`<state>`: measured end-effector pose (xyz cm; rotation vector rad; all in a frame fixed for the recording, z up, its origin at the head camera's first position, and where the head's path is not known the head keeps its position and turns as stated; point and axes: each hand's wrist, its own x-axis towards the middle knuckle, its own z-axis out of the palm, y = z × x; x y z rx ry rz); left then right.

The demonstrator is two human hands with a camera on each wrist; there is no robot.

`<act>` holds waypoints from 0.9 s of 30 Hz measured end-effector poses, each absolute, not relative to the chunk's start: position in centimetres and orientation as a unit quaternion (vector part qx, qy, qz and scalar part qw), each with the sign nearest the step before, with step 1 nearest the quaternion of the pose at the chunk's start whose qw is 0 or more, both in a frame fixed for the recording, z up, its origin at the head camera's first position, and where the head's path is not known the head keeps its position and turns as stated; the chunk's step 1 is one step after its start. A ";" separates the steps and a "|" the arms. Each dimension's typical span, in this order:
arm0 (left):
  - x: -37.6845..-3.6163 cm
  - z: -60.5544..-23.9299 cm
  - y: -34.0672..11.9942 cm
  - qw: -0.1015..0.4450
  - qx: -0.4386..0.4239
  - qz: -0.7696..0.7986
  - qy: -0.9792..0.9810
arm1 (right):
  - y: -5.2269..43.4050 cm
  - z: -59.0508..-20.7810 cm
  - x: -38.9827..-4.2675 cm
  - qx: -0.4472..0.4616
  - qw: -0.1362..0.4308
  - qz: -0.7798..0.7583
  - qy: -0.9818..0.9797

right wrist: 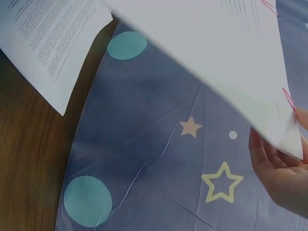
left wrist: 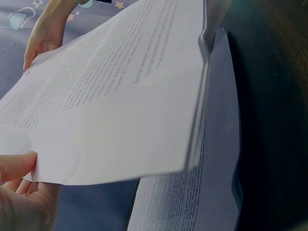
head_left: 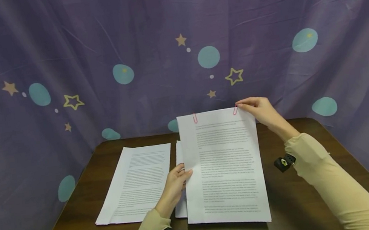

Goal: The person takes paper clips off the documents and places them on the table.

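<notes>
A clipped stack of printed paper (head_left: 225,171) is held up above the table, slightly tilted. My left hand (head_left: 175,186) grips its left edge, thumb on the front and fingers behind. At the top edge, my right hand (head_left: 260,112) pinches the end of a slanted pink paper clip (head_left: 235,110) near the right corner. That hand's fingers (right wrist: 260,151) lie partly behind the sheets in the right wrist view. Another pink paper clip (head_left: 195,118) sits upright on the top edge, towards the left corner.
On the brown wooden table (head_left: 79,214), a second printed stack (head_left: 137,184) lies at the left. More paper (head_left: 181,207) lies partly hidden behind the raised stack. A purple curtain (head_left: 147,32) with stars and blue-green spots hangs behind the table.
</notes>
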<state>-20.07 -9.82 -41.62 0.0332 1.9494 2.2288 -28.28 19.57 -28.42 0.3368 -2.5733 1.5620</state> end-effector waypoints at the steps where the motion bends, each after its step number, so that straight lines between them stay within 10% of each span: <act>1: -20.1 -41.6 -9.8 0.090 0.013 0.750 0.655 | 19.5 -28.5 -28.3 0.112 0.055 0.516 -0.847; 27: -19.9 -41.8 -10.0 0.098 0.015 0.750 0.654 | 20.4 -28.9 -28.1 0.062 0.112 0.630 -0.766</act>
